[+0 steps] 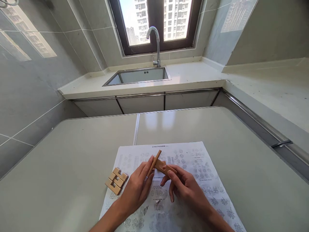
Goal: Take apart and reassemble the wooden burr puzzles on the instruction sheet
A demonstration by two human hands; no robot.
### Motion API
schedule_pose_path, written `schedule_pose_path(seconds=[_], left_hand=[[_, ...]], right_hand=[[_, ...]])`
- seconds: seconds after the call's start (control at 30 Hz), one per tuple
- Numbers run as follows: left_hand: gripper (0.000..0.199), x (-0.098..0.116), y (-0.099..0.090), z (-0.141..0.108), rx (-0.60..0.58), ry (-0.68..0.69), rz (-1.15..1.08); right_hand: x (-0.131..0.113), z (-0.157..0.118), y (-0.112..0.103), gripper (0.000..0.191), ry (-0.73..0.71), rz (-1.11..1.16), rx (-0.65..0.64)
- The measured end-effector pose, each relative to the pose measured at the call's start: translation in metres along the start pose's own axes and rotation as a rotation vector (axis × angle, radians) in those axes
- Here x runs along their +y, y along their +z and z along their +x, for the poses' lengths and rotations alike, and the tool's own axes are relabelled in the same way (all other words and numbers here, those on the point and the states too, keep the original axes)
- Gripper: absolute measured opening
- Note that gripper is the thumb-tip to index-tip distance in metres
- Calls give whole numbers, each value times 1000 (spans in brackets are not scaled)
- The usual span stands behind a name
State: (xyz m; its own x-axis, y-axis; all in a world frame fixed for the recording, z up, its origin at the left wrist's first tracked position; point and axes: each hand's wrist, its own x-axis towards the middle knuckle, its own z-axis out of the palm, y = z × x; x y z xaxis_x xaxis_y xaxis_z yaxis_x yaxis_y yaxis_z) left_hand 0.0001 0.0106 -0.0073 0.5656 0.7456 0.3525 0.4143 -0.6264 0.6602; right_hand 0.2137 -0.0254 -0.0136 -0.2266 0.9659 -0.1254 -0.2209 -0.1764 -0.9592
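Note:
My left hand (pixel 140 182) is closed around a slim wooden puzzle piece (pixel 157 156) that slants up and to the right. Between thumb and fingers, my right hand (pixel 184 183) grips a notched wooden puzzle piece (pixel 162 167), whose far end crosses the slim one. The two pieces appear to touch where they meet; fingers partly hide the joint. Left of my left hand, several notched wooden blocks (pixel 117 181) lie side by side, partly over the edge of a printed sheet (pixel 193 154). Small line drawings of puzzle shapes cover the paper beneath both hands.
The sheet lies on a pale table (pixel 72 151) with a seam down its middle. Beyond it stands a white counter (pixel 193 72) with a sink (pixel 140 82) and a curved faucet (pixel 157 45) under a window. Tiled wall (pixel 36 80) borders the left side.

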Motion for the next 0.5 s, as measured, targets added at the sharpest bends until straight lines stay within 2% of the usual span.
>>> schedule_pose_path(seconds=[0.3,0.5], left_hand=[[54,-5,5,-6,117,-39,22],[48,1,-2,-3,46,-33,-42]], right_hand=[[1,-3,-2,43,22,96,-314],[14,-4,0,44,67,142,-303]])
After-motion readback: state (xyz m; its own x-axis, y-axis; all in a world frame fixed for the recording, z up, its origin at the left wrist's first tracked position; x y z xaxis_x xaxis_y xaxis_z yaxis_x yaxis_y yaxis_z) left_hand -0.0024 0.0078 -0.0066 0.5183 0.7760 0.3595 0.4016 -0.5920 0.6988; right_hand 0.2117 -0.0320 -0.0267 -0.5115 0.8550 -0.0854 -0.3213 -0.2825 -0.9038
